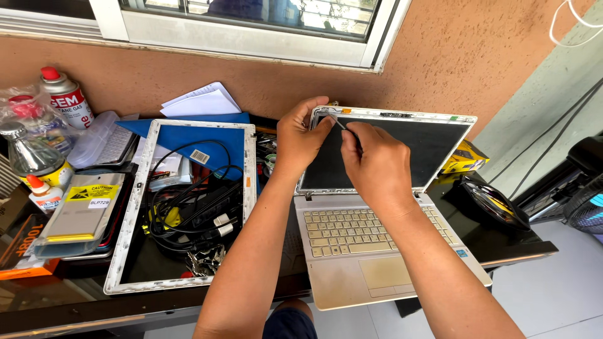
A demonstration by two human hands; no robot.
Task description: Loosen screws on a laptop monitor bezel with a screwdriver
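Observation:
An open silver laptop (352, 238) stands on the dark table, its dark screen panel (427, 147) bare with the front bezel off. My left hand (300, 135) grips the screen's upper left corner, thumb on the frame. My right hand (372, 164) holds a thin dark tool (342, 125) with its tip at that same corner. The detached white bezel frame (141, 182) lies flat to the left, around a tangle of black cables (195, 210).
At far left stand a gas canister (66, 97), a bottle (31, 157), a glue bottle (43, 191) and a flat battery pack (78, 210). White papers (201, 100) lean at the wall. A yellow box (465, 157) and a magnifier (493, 201) sit right of the laptop.

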